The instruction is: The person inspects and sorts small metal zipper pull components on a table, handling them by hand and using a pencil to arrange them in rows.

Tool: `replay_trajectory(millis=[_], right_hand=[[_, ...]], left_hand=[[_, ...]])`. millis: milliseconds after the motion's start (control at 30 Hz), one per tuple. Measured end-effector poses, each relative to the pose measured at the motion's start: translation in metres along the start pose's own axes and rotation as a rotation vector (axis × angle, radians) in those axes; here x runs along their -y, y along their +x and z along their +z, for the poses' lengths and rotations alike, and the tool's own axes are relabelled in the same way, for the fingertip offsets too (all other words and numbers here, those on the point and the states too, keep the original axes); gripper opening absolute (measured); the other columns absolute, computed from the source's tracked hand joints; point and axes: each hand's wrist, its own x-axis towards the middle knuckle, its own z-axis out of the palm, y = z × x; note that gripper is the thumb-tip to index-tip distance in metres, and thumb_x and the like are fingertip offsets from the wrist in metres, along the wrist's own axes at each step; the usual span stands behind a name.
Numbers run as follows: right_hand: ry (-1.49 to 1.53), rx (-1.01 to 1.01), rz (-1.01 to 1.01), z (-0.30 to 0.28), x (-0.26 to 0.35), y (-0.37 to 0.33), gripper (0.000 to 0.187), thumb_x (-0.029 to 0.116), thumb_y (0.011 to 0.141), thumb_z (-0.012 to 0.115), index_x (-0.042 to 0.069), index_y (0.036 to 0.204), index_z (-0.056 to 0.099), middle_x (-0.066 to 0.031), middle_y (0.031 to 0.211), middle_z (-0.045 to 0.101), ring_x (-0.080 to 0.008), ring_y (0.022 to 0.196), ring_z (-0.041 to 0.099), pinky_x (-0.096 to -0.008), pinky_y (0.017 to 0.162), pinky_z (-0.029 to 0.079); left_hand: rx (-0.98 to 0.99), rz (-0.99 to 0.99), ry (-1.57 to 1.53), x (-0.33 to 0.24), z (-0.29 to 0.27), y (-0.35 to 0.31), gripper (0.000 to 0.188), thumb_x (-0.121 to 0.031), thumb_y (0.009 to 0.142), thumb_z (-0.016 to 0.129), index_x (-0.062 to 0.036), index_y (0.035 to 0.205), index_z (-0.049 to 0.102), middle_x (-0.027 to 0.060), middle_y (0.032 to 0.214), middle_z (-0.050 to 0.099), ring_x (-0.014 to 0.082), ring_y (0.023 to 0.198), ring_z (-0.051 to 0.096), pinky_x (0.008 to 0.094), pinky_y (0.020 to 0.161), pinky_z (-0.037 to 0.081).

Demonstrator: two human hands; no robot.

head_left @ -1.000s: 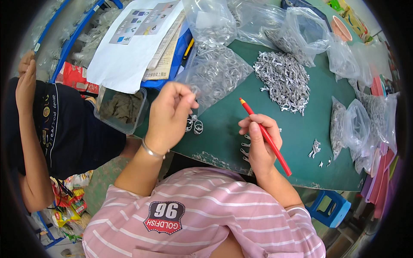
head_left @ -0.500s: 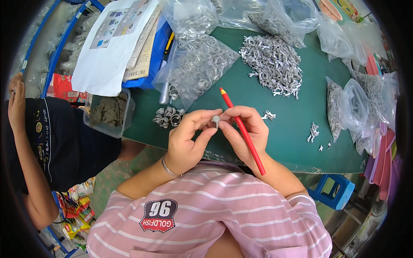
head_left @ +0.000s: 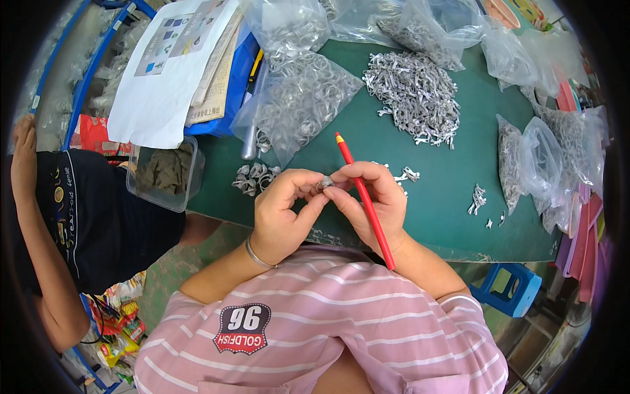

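Over the near edge of the green table, my left hand and my right hand meet at the fingertips. Pinched between them is a small grey metal ring, its band mostly covered by fingers. A red pencil with a yellowish tip also rests in my right hand, slanting across the fingers with its tip pointing away from me. Left of my left hand lies a small cluster of grey metal rings. A few small silvery pieces lie just beyond my right hand.
A heap of small metal parts covers the far middle of the table. Clear bags of metal pieces stand behind and right. At left are a blue tray with papers and a plastic tub; another person's arm is beyond.
The ring has been turned in my fingertips, so its band shows less. My right hand and the pencil have shifted slightly left. The other person's hand at left has moved a little.
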Motion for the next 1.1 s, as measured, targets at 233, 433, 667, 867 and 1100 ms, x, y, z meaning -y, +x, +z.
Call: replay_trajectory(millis=[233, 433, 667, 867, 1100], right_hand=[[-0.033, -0.023, 0.038, 0.002, -0.006, -0.003, 0.025, -0.005, 0.08, 0.072, 0.003, 0.1, 0.06, -0.0065, 0.086, 0.066, -0.0138, 0.077, 0.065, -0.0255, 0.069, 0.053], [-0.032, -0.006, 0.037, -0.001, -0.003, -0.001, 0.027, -0.007, 0.078, 0.072, 0.005, 0.1, 0.061, -0.0067, 0.088, 0.065, -0.0152, 0.081, 0.063, -0.0268, 0.072, 0.051], [-0.132, 0.017, 0.035, -0.001, -0.001, 0.001, 0.03, -0.008, 0.074, 0.073, 0.006, 0.098, 0.061, -0.0059, 0.089, 0.065, -0.0189, 0.083, 0.059, -0.0298, 0.074, 0.049], [-0.146, -0.077, -0.06, -0.002, 0.006, 0.004, 0.025, 0.0, 0.086, 0.065, 0.001, 0.111, 0.062, -0.0099, 0.093, 0.066, -0.0211, 0.09, 0.06, -0.0297, 0.078, 0.049], [-0.054, -0.061, -0.319, -0.006, 0.006, -0.001, 0.014, -0.004, 0.085, 0.063, -0.002, 0.097, 0.057, -0.013, 0.08, 0.065, -0.0209, 0.066, 0.061, -0.0326, 0.067, 0.048]], left_hand=[[-0.056, -0.048, -0.328, 0.001, 0.002, 0.002, 0.03, 0.01, 0.084, 0.065, 0.0028, 0.112, 0.057, 0.0063, 0.097, 0.061, 0.0127, 0.089, 0.063, 0.0247, 0.077, 0.053], [0.038, -0.35, -0.61, -0.004, -0.003, 0.003, 0.031, 0.008, 0.086, 0.064, 0.004, 0.115, 0.055, 0.0091, 0.103, 0.064, 0.0139, 0.094, 0.063, 0.0259, 0.082, 0.053], [0.02, -0.239, -0.587, -0.001, 0.001, 0.002, 0.029, 0.009, 0.085, 0.065, 0.0034, 0.112, 0.056, 0.0089, 0.103, 0.064, 0.013, 0.095, 0.063, 0.0259, 0.083, 0.053], [-0.055, -0.114, -0.466, 0.004, 0.003, 0.001, 0.032, 0.013, 0.081, 0.067, 0.0008, 0.108, 0.055, 0.006, 0.103, 0.058, 0.0108, 0.091, 0.061, 0.0245, 0.082, 0.053], [-0.113, -0.023, -0.41, 0.008, 0.003, 0.004, 0.033, 0.016, 0.079, 0.066, -0.0003, 0.105, 0.055, 0.007, 0.104, 0.057, 0.0108, 0.089, 0.06, 0.0239, 0.077, 0.052]])
